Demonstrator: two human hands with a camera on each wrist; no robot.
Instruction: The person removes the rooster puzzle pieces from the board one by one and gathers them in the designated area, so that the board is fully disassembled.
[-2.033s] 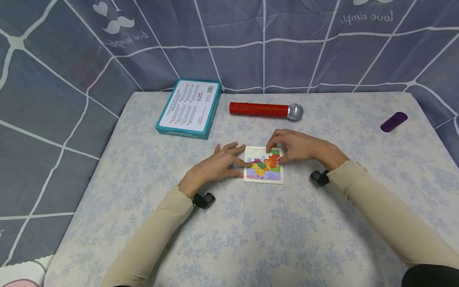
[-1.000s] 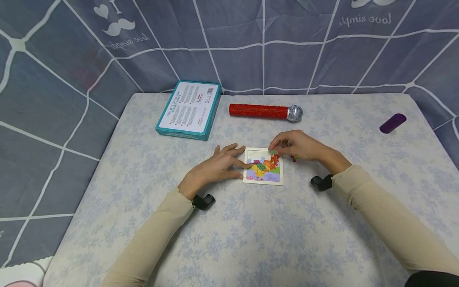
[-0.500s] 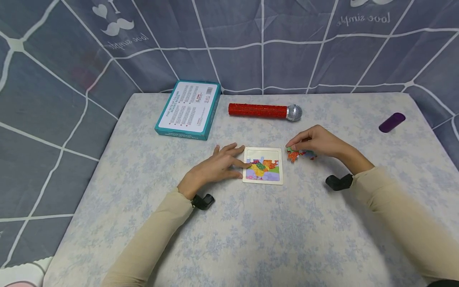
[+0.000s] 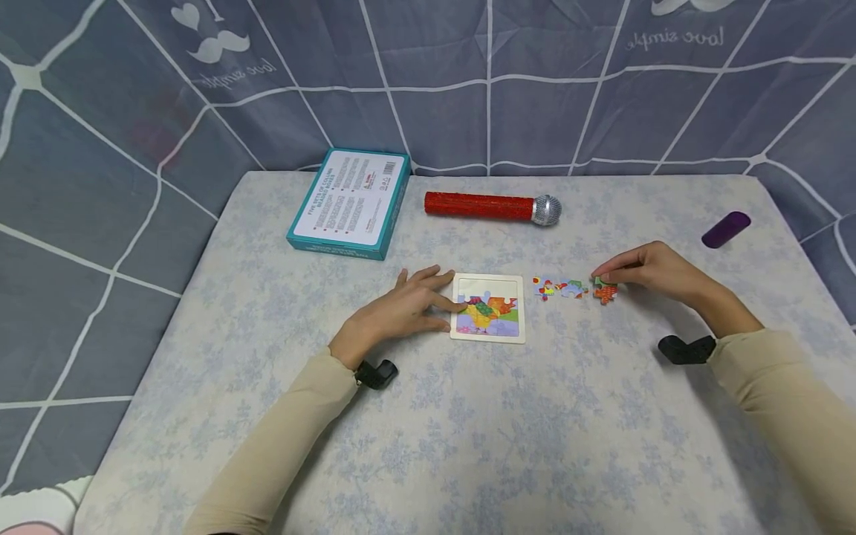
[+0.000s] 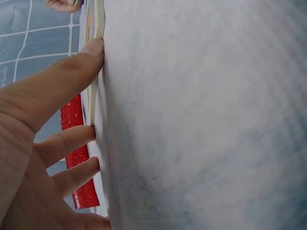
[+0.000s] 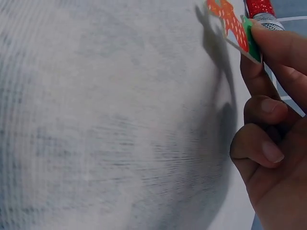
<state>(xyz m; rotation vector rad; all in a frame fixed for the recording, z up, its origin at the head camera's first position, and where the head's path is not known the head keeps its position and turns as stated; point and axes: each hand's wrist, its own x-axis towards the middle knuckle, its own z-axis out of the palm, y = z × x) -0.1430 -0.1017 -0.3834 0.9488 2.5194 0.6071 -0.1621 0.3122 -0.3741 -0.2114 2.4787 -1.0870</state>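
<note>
A square jigsaw puzzle tray (image 4: 521,312) with a pale rim lies mid-table, its lower part filled with a colourful bird picture and its upper strip bare. My left hand (image 4: 394,312) rests at its left side, index finger on the picture, with the thumb against the tray's edge (image 5: 99,21) in the left wrist view. To the right, my right hand (image 4: 662,273) pinches an orange-and-green puzzle piece (image 4: 605,293) between thumb and index finger. In the right wrist view that piece (image 6: 235,28) is held above the cloth, other fingers curled. Loose puzzle pieces (image 4: 574,289) lie between hand and tray.
Behind the tray lies a red toy microphone (image 4: 481,206) with a silver head. A teal box (image 4: 351,197) sits at the back left, and a purple cylinder (image 4: 726,229) at the far right. A grey curtain (image 4: 428,119) hangs behind the table.
My right hand has lifted the orange-and-green piece out of the tray's upper right and carried it rightward, past the loose pieces. The left hand has stayed at the tray.
</note>
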